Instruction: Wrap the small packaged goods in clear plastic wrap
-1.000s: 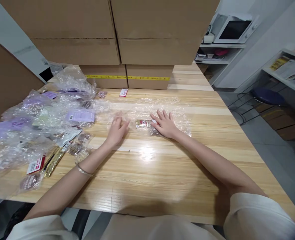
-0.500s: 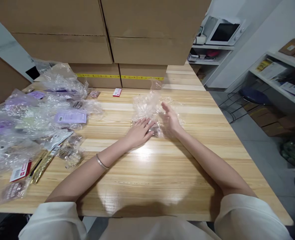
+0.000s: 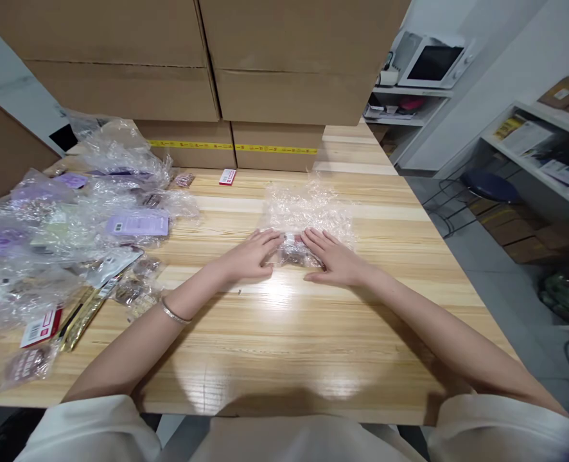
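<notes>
The clear plastic bag (image 3: pixel 308 208) lies flat mid-surface, with a small packet (image 3: pixel 294 250) at its near edge. Left hand (image 3: pixel 252 255) and right hand (image 3: pixel 335 260) rest open, fingers spread, flanking the packet. Press evenly outward; avoid trapping air. Loose packets (image 3: pixel 72 237) lie well apart on the surface (image 3: pixel 284 333).

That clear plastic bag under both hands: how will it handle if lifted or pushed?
The clear plastic bag is crinkled and puffs up off the wooden table, so it is probably floppy and very light. The left hand and right hand press it flat beside a small packet; pushed, it would likely bunch rather than slide.
</notes>
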`<state>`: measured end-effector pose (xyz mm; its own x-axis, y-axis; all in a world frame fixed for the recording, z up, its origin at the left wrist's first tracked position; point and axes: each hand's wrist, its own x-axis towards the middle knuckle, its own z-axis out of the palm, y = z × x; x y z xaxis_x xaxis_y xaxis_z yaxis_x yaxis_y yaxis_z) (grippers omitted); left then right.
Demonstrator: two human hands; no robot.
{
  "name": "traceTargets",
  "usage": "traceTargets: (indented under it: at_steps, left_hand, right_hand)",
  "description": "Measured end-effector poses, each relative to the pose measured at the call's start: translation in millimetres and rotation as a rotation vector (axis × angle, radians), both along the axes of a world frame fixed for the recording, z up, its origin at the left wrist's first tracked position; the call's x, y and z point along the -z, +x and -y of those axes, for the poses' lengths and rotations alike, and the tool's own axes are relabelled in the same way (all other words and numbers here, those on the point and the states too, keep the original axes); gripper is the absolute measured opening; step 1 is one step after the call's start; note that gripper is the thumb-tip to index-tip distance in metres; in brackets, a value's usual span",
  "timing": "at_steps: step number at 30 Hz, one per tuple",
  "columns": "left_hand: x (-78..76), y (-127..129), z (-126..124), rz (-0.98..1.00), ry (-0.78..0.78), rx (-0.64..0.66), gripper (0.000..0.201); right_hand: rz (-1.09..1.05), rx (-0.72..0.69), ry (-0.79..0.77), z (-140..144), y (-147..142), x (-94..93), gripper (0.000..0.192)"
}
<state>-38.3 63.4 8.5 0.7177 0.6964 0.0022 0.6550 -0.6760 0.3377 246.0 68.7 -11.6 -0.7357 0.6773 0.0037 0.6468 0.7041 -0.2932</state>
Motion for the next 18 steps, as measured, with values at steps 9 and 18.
traceTargets:
  at_steps: [9,18]
  left_hand:
    - [23.5,-21.7,4.9,0.074,0.145,0.032,0.053]
    - [20.8,-36.2,37.4,0.115,0.066,0.117,0.053]
  right_hand:
    - [-0.052,-0.124,0.121,20.9,-20.4,-3.4,0.078]
    - [-0.084,-0.060,0.209,61.9,-27.5,5.0,0.051]
